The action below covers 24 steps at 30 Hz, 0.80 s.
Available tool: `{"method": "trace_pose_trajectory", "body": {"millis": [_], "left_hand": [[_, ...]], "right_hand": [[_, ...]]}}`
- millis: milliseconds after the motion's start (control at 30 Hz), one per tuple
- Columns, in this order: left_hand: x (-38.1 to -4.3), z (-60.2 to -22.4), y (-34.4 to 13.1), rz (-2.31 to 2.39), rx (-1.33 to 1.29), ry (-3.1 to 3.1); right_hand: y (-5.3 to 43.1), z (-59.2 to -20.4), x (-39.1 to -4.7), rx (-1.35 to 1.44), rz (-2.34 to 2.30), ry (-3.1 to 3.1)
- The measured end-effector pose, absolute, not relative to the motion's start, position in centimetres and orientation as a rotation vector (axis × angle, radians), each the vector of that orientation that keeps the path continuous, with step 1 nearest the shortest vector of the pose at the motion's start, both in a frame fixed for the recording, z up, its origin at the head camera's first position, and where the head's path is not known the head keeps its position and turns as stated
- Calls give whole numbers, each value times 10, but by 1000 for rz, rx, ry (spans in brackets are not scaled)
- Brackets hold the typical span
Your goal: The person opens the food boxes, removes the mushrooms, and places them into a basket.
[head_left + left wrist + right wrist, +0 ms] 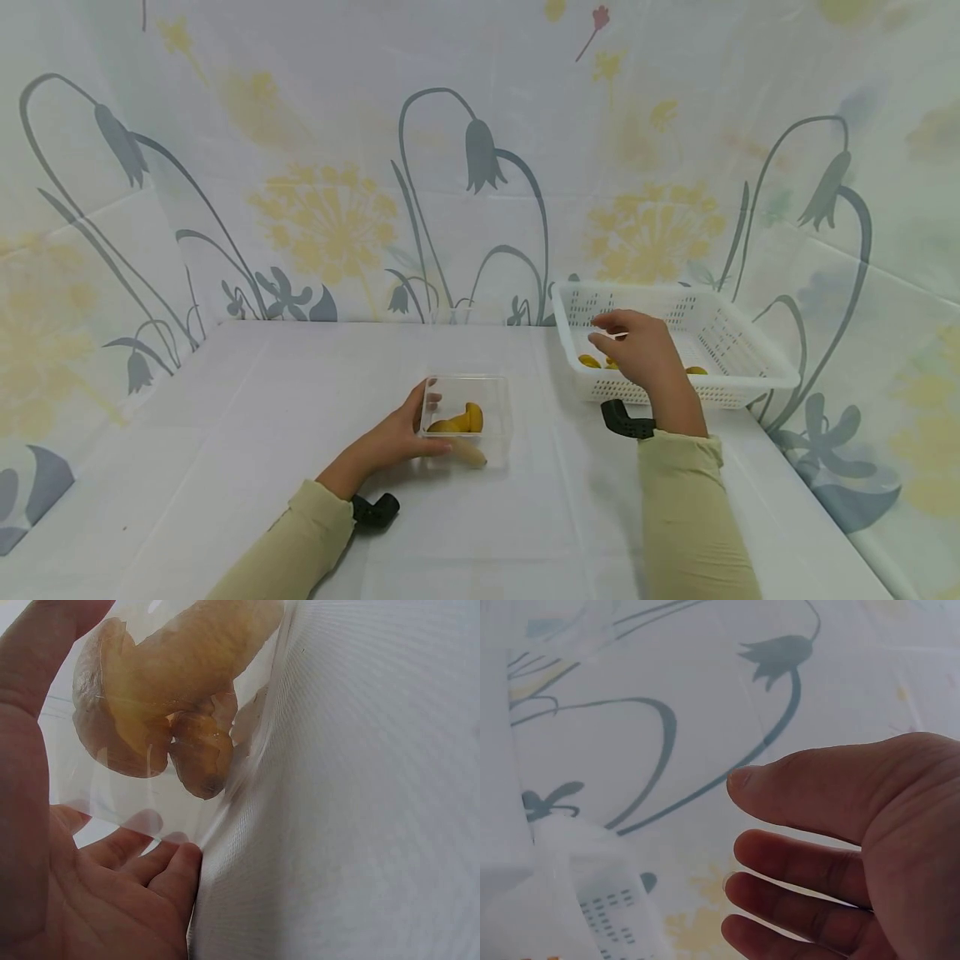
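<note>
Khaki sleeve nearest, the left hand grips the clear box, yellow pieces beyond its thumb; light pressure should steady it best. Beneath the relaxed, empty right hand sits the white basket.

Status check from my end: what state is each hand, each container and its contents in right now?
Left hand: gripping the clear box, thumb on its near side.
Clear box: on the table, no lid visible, yellow pieces inside.
Pieces in box: lying in a cluster, count unclear.
Right hand: over the basket, thumb and fingers apart, nothing held.
Basket: open-topped, on the table.
Pieces in basket: lying loose, partly hidden.
</note>
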<state>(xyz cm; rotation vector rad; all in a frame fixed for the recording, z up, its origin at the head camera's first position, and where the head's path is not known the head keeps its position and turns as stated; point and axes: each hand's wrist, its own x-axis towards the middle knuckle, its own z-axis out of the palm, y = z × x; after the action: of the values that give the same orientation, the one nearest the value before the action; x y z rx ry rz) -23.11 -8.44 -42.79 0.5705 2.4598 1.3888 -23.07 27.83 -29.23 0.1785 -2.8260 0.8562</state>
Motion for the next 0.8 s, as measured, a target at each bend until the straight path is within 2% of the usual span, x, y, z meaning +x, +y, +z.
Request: {"method": "trace_pose_trajectory", "body": {"millis": [800], "left_hand": [[-230,-426,-84,1400,537,2453]], "right_hand": [[228,-299,-229,497,764,-2801]]}}
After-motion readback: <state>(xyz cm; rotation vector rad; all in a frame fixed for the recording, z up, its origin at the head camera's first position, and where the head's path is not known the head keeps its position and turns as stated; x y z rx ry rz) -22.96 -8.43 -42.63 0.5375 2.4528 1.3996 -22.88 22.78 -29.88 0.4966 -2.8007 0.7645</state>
